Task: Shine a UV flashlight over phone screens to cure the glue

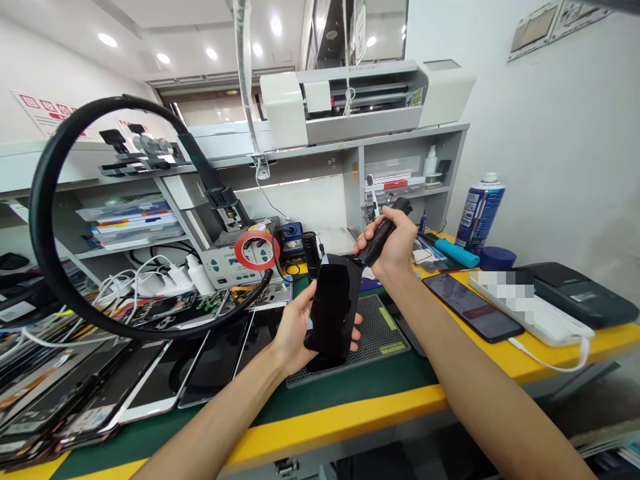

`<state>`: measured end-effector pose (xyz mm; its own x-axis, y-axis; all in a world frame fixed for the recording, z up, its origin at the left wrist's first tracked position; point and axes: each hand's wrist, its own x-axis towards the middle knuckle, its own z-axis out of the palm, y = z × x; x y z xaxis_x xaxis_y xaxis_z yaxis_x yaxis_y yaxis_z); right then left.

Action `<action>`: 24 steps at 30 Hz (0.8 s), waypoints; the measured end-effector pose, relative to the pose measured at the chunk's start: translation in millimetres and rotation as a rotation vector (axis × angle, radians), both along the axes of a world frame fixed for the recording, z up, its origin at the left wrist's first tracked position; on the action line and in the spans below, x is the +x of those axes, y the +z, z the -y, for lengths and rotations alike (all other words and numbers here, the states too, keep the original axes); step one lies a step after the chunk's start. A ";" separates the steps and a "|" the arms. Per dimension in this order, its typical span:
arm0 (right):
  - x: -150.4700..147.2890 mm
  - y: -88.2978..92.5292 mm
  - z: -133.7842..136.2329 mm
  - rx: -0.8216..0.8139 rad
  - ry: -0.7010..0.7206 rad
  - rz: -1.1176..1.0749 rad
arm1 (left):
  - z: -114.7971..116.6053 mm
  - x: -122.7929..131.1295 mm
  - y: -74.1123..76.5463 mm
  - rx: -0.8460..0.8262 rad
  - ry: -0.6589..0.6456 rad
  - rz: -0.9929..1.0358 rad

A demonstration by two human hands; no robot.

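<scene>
My left hand (294, 327) holds a black phone-sized panel (331, 310) upright above a grey perforated mat (377, 333), its fingers wrapped behind the panel's right edge. A wider dark sheet shows behind the panel. My right hand (395, 243) is closed round a black cylindrical tool (377, 241), which looks like a small flashlight. Its lower end points down-left, close to the panel's upper right corner; whether they touch is unclear. Another black cylinder (311, 253) stands just beyond the panel's upper left.
Phone screens (165, 373) and cables cover the left side. A black hose (37, 220) loops above them near a station with red tape (257, 250). At right lie a phone (473, 307), a white power bank (530, 313), a black case (580, 293) and a spray can (480, 213).
</scene>
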<state>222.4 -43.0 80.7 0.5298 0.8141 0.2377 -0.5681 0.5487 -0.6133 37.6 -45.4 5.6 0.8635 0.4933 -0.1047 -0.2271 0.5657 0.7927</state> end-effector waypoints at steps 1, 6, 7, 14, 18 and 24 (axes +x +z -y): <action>0.0 0.0 -0.1 -0.002 -0.001 0.000 | 0.0 -0.3 -0.2 0.000 -0.002 0.005; -0.7 0.3 -0.1 -0.001 -0.009 0.006 | -0.7 0.5 -0.6 -0.008 -0.008 0.008; -0.9 0.4 0.1 0.003 -0.012 0.011 | -0.8 0.9 -0.5 -0.008 -0.006 0.004; -0.3 0.0 -1.2 0.012 -0.024 0.037 | -0.1 1.9 1.3 0.004 0.010 -0.007; 0.2 0.4 -1.6 0.002 -0.043 0.041 | 0.6 2.4 2.3 0.008 0.019 -0.007; -1.6 2.3 -0.2 -0.042 -0.056 0.036 | 3.4 2.9 4.5 0.000 0.030 -0.020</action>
<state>220.8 -42.8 83.0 0.5663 0.7931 0.2240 -0.5146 0.5526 -0.6556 40.5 -48.7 10.1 0.8462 0.5187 -0.1217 -0.2282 0.5593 0.7970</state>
